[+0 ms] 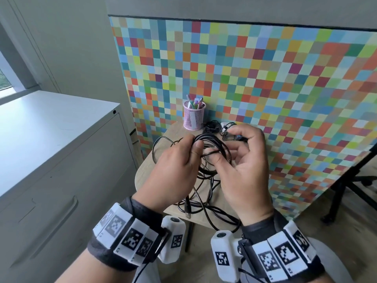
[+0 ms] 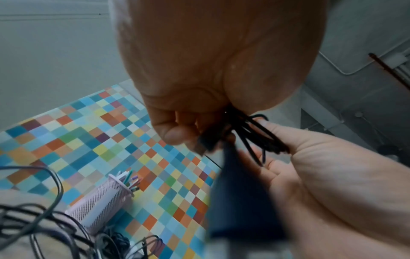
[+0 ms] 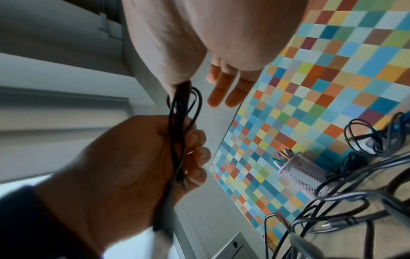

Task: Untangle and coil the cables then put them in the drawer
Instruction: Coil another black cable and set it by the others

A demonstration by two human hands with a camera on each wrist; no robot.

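Both hands are raised over the small wooden table [image 1: 146, 172], working one thin black cable [image 1: 216, 148] wound into round loops. The left hand [image 1: 173, 170] grips the bundle with thumb and curled fingers; the right hand [image 1: 246, 166] pinches the opposite side of the coil between thumb and palm — its fingers [image 3: 224, 87] stay loosely straight. The cable's slack trails down into a glossy tangle of dark cables [image 1: 206, 205] lying by the table's near edge, one ending in a metal plug. At the far edge, against the matte checkered panel [image 1: 265, 82], stand a pink wire-mesh pen cup [image 1: 193, 117] and two small coiled bundles [image 1: 220, 128]. A smooth white cabinet [image 1: 51, 139] with recessed drawer handles stands left of the table.
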